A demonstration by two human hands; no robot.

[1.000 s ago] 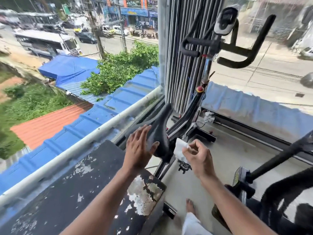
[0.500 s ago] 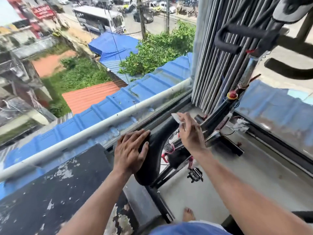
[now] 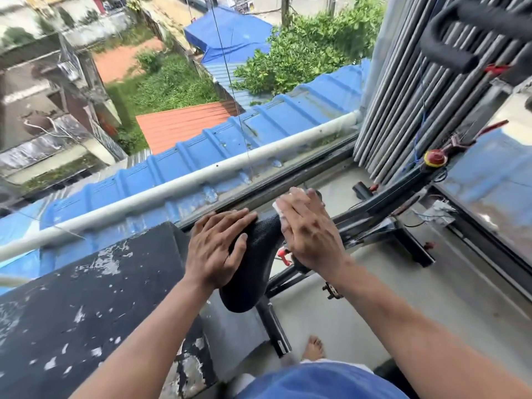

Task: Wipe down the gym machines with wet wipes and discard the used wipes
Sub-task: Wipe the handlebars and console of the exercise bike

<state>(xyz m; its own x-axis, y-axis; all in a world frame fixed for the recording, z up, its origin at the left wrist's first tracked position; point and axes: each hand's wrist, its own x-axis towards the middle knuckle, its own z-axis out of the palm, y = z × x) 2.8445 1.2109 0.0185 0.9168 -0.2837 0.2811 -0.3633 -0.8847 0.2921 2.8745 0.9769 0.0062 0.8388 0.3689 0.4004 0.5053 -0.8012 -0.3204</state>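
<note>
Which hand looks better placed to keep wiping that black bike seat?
The right hand, probably: it already presses the white wipe onto the seat near its far end. The left hand lies flat on the seat's left side, apparently steadying it, with no wipe.

Bright window daylight, mild motion blur, wide-angle edge distortion.

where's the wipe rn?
Head view, centre-right: the white wipe lies under the right hand, pressed on the black bike saddle, beside the left hand.
</note>
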